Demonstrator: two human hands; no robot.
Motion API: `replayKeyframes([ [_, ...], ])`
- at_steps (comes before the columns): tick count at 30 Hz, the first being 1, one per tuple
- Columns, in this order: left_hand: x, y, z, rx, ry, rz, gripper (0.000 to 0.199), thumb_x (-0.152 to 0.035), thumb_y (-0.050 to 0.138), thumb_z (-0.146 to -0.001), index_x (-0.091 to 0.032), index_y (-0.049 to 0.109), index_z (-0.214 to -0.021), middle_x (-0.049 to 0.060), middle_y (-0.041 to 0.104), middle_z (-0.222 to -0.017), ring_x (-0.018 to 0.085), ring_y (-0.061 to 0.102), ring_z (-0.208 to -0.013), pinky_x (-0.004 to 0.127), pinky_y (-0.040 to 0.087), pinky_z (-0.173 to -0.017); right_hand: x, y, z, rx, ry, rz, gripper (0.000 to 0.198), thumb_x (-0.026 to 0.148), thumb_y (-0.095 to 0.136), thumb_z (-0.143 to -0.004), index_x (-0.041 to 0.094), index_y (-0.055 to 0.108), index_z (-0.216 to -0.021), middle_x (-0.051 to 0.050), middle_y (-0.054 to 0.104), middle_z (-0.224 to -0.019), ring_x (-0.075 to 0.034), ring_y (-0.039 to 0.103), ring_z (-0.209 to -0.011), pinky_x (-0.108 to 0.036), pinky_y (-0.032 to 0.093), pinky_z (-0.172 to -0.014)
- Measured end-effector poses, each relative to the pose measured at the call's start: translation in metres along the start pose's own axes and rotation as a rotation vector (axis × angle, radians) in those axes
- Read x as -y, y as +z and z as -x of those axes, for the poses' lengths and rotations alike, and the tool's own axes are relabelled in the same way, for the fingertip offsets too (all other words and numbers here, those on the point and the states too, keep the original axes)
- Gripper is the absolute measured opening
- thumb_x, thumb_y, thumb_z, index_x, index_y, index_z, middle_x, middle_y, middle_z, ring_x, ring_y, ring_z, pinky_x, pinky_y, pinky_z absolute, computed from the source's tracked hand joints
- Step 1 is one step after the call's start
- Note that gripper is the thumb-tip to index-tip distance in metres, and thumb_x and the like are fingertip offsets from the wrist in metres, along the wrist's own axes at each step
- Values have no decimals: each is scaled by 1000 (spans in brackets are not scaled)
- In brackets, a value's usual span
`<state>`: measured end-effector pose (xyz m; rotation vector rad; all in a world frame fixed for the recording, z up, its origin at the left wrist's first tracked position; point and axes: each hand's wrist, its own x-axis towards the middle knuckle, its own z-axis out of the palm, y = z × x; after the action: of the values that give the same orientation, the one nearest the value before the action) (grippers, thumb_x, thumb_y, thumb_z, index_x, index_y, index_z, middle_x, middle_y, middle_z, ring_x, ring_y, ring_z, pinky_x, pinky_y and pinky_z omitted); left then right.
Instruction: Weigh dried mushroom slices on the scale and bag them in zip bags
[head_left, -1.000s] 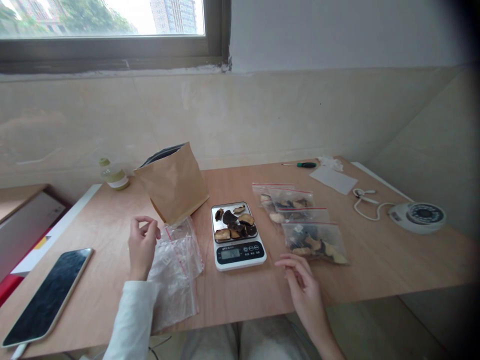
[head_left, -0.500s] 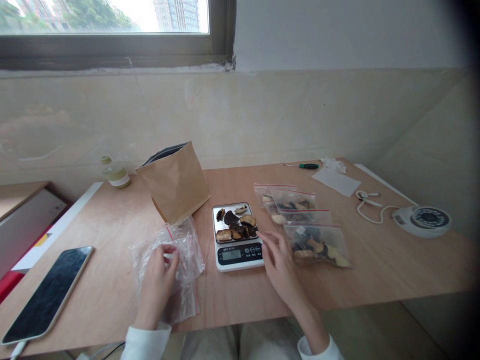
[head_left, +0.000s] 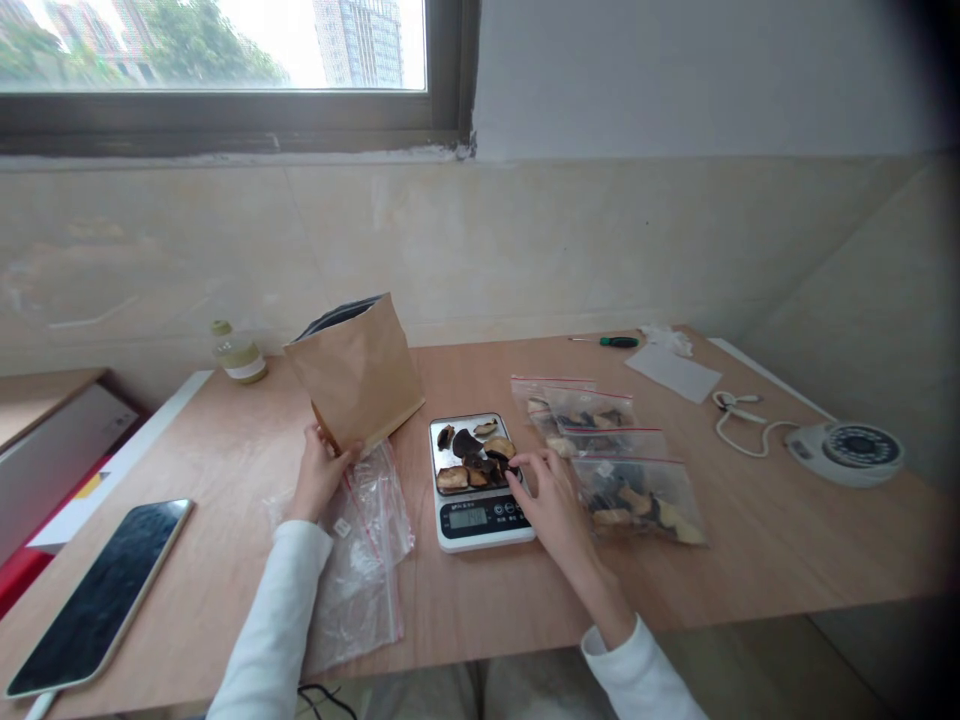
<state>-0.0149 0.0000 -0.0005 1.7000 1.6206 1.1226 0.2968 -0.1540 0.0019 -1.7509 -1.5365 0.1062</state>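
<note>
A brown paper bag (head_left: 360,375) with a dark lining stands tilted. My left hand (head_left: 321,470) has closed on its lower left corner, fingers partly hidden behind it. Clear zip bags (head_left: 360,590) lie flat beneath that forearm. On the plate of a white kitchen scale (head_left: 487,535) sit several dried slices (head_left: 469,445), dark-skinned and pale inside, perhaps mushroom. My right hand (head_left: 551,500) is at the plate's right edge, thumb and forefinger closed about a dark dried slice (head_left: 508,468). The display is lit, its digits hard to read.
Several filled zip bags (head_left: 637,500) lie right of the scale. Farther right are a white round device (head_left: 847,455) with a cord and a white paper (head_left: 673,372). A green-handled screwdriver (head_left: 619,342) lies at the back. Leftward are a phone (head_left: 101,595) and a small bottle (head_left: 238,355).
My left hand has moved up from the clear zip bags to the paper bag's lower corner. My right hand stays by the plate, fingertips now closer to the dark slice. The view has shifted slightly.
</note>
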Motion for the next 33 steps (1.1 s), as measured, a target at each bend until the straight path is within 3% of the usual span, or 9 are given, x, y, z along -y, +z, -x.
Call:
replayKeyframes([
  [3,0,3,7,36,-20,-28,59,-50,66,-70,-17,53,-117,13,67,-110,30,65,-98,44,51,-87,0,-7,-4,-8,-5,-37,16,29,47,-92,22,62,-95,-8,56,-96,-25,59,-94,-41,48,-86],
  [8,1,2,15,-51,27,-39,44,-42,65,-70,-18,63,-107,9,72,-98,29,66,-91,40,52,-81,6,-22,-36,67,-116,-93,22,23,43,-93,22,64,-99,-8,60,-99,-23,59,-97,-40,47,-89],
  [14,-4,-2,21,-93,76,17,36,-31,56,-73,-20,65,-106,6,71,-106,28,65,-103,38,50,-90,10,-8,-99,373,-307,-21,21,15,52,-89,18,69,-99,-10,66,-112,-22,58,-110,-38,41,-99],
  [18,-6,-3,25,-116,93,83,38,-34,54,-75,-21,63,-109,7,67,-119,28,58,-118,41,42,-104,4,9,-123,502,-302,43,8,16,65,-81,17,72,-85,-8,71,-96,-21,63,-92,-30,46,-84],
  [21,-9,-4,27,-105,80,106,37,-34,56,-73,-21,63,-107,7,66,-121,28,54,-125,42,37,-109,-1,16,-132,506,-288,59,16,22,62,-84,17,69,-71,-5,71,-75,-18,62,-69,-26,44,-67],
  [23,-12,-5,29,-86,92,109,36,-32,56,-73,-21,62,-107,7,66,-121,28,51,-128,43,35,-110,-4,20,-137,471,-261,75,23,25,57,-88,17,67,-69,-5,70,-71,-17,60,-65,-25,41,-63],
  [29,-20,-9,32,-74,120,131,34,-32,58,-72,-21,62,-103,8,67,-119,27,50,-129,41,36,-110,1,20,-150,319,-186,86,13,13,57,-83,14,69,-78,-12,70,-84,-21,64,-79,-29,44,-73],
  [33,-18,-9,32,-86,130,156,36,-34,59,-71,-20,63,-103,8,68,-116,27,54,-125,40,37,-110,43,-19,-136,168,-238,-14,30,10,40,-89,16,67,-101,-11,65,-107,-18,63,-94,-28,46,-83],
])
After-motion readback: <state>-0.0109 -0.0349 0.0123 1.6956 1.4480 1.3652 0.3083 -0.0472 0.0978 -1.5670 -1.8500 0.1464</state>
